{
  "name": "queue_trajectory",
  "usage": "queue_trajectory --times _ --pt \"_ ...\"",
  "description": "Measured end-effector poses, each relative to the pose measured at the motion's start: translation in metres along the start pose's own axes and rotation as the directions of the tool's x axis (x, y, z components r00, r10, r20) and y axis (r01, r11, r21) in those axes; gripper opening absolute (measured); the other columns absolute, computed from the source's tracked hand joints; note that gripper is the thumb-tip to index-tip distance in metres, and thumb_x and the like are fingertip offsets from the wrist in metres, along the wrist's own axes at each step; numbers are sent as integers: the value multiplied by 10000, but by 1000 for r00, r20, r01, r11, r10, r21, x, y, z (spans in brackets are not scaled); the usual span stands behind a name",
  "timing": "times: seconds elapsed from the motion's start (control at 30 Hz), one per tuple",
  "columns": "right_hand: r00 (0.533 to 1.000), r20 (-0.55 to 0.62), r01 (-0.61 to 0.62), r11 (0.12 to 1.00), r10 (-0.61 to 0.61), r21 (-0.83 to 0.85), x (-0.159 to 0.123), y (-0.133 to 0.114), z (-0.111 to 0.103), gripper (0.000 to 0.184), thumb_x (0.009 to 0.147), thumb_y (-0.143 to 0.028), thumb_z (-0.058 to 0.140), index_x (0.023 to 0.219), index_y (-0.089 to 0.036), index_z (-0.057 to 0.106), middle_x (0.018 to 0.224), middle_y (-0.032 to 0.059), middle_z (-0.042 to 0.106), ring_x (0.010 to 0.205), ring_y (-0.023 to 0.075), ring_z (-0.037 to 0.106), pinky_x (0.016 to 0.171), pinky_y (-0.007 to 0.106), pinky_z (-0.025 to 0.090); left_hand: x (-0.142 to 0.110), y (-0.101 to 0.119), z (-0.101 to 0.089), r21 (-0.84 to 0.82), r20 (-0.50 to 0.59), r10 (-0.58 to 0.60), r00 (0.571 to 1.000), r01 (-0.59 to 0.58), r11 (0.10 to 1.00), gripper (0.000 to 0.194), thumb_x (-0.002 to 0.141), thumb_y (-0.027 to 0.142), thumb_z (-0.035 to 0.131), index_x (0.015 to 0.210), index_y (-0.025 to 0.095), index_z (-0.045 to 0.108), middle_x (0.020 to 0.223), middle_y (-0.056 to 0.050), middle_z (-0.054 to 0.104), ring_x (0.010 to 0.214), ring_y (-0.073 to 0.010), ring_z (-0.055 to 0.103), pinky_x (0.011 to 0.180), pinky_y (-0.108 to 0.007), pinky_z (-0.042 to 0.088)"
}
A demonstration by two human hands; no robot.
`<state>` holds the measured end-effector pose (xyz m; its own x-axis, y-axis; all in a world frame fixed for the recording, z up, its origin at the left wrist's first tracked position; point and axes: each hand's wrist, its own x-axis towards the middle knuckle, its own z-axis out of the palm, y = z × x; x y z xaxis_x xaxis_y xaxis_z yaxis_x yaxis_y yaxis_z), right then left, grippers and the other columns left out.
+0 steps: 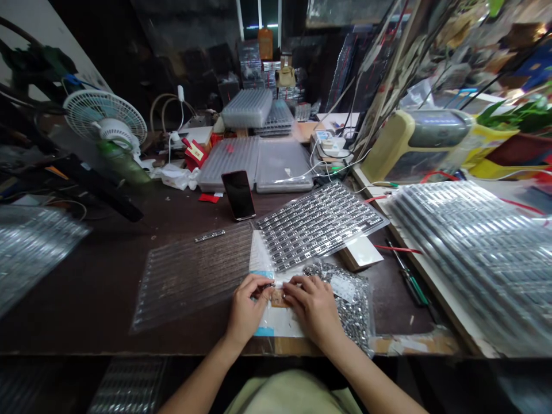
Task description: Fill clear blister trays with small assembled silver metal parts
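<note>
My left hand [249, 307] and my right hand [314, 306] meet over a small brown block [279, 298] at the table's front. The fingertips of both are pinched together around a small pale piece [278, 284], too small to name. Beneath them lies a white sheet [287, 328] with blue strips. Against my right hand rests a clear plastic bag [357, 313] full of small shiny metal parts. Behind the hands a tray [319, 224] holds rows of narrow metal parts. To the left lies a clear ribbed tray [190, 276], with one narrow metal part [210, 236] by its far edge.
A phone [238, 195] stands upright behind the trays. Stacked clear trays [474, 253] fill the right side, beyond a green-handled screwdriver [416, 284]. More tray stacks [248, 107] stand at the back. A fan [106, 119] is at the left, and white cables [321, 167] cross the back.
</note>
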<state>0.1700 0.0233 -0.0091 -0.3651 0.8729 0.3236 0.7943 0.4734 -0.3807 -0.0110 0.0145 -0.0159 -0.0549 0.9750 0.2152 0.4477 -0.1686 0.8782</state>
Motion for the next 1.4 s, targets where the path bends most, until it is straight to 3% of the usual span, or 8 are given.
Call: queue_trajectory --times 0.2,0.4,0.6,0.8,1.03,1.13,1.27,1.4 --pt "998 -19 57 981 -61 -186 -12 17 -6 190 820 -286 653 1008 -261 645 998 5 660 950 210 489 772 329 307 9 10 4 19 56 -23 998 22 1000 126 823 207 580 867 182 695 868 -46 662 755 -149 630 601 -218 489" --pt "999 6 52 977 -52 -207 -13 18 -5 33 832 -220 631 804 -223 614 789 6 624 781 187 485 680 315 288 6 20 20 150 159 158 974 -182 972 113 817 200 622 893 226 703 847 -34 661 808 -161 611 722 -271 495" --pt "996 -82 32 993 -42 -115 -14 20 -2 116 900 -198 498 804 -186 563 812 41 610 800 182 501 691 305 324 -1 13 28 215 201 243 949 -285 934 115 816 204 638 904 234 705 829 -32 660 803 -165 595 742 -282 485" --pt "986 -163 31 997 -19 76 -14 22 -5 163 918 -176 419 854 -182 568 790 46 599 763 173 509 689 301 402 1 8 28 194 212 213 954 -255 947 127 804 173 644 896 230 711 803 -29 659 794 -165 598 723 -280 488" --pt "989 -145 18 969 19 248 -9 20 -15 221 900 -160 449 980 -224 645 865 58 610 814 181 541 695 309 464 -2 15 28 117 215 154 964 -182 976 127 781 150 659 842 241 723 813 -27 675 802 -168 625 731 -277 504" --pt "992 -117 -3 957 38 290 -6 14 -14 187 889 -169 469 930 -214 646 848 56 618 805 181 551 699 312 459 22 12 11 128 136 148 980 -165 978 134 803 161 628 866 234 721 845 -32 677 818 -165 627 751 -270 502" --pt "998 -58 -10 960 27 281 -3 3 -4 127 881 -215 529 824 -213 642 790 32 646 761 172 557 693 298 420 93 -15 -37 376 -80 133 988 -94 922 153 822 213 595 920 215 713 914 -47 677 857 -182 616 802 -301 476" --pt "997 -64 -23 981 36 193 -1 -3 7 114 847 -294 613 760 -238 661 779 -2 671 759 165 552 684 298 357 142 -51 -78 551 -108 113 988 -35 834 164 815 285 593 854 203 730 908 -54 683 860 -197 615 819 -315 456"
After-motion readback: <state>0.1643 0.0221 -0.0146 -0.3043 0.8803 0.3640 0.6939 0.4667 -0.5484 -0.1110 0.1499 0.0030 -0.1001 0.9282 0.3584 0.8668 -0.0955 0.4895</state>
